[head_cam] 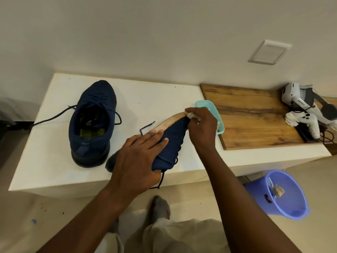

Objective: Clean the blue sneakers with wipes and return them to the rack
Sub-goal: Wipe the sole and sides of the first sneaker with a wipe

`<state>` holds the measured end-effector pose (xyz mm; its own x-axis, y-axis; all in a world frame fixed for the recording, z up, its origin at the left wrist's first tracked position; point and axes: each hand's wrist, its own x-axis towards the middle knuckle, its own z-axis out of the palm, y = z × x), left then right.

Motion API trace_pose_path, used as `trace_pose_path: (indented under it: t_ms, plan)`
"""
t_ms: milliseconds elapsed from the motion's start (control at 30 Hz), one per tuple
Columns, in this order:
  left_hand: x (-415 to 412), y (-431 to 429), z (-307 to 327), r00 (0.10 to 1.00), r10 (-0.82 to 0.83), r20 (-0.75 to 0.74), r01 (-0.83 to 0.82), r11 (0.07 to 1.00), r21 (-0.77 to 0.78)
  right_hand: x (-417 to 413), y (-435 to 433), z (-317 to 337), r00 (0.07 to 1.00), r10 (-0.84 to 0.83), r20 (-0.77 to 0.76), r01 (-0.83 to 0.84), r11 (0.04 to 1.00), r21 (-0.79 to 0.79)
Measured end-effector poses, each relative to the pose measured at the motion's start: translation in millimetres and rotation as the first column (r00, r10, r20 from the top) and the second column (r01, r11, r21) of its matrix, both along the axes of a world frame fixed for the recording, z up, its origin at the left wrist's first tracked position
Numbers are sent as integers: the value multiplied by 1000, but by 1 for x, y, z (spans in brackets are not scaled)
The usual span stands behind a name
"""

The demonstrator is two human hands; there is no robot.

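Note:
Two dark blue sneakers are on a white table (54,157). The left sneaker (93,123) stands upright, laces loose, toe pointing away. The second sneaker (171,141) lies on its side near the front edge, its pale sole edge turned up. My left hand (138,157) grips it around the heel and upper. My right hand (200,126) presses a crumpled white wipe (191,115) against the sole at the toe end.
A teal tray (209,106) sits just behind my right hand. A wooden board (255,114) carries a white headset (299,97), a controller (308,121) and a crumpled tissue. A blue bin (286,194) with used wipes stands on the floor at right.

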<state>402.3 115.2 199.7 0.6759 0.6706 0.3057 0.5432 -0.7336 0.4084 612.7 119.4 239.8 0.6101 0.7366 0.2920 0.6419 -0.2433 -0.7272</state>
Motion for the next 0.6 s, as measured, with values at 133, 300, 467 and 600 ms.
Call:
trace_pose_path:
  t_ms: [133,300,467,600]
  plan:
    - [1,5,3,998,40,42,-39,999,-28,-30,-4,4,944,298,139,-295,955,-43]
    - [0,1,3,1000,12,5,-12,999,-31,7,1,5,999,38,-35,-40,997,-62]
    - [2,0,2,1000,17,-2,-17,999,-38,0,-11,2,997,74,32,-69,990,-124]
    - [2,2,4,999,25,20,-25,999,-43,-24,-4,7,960,235,149,-232,972,-35]
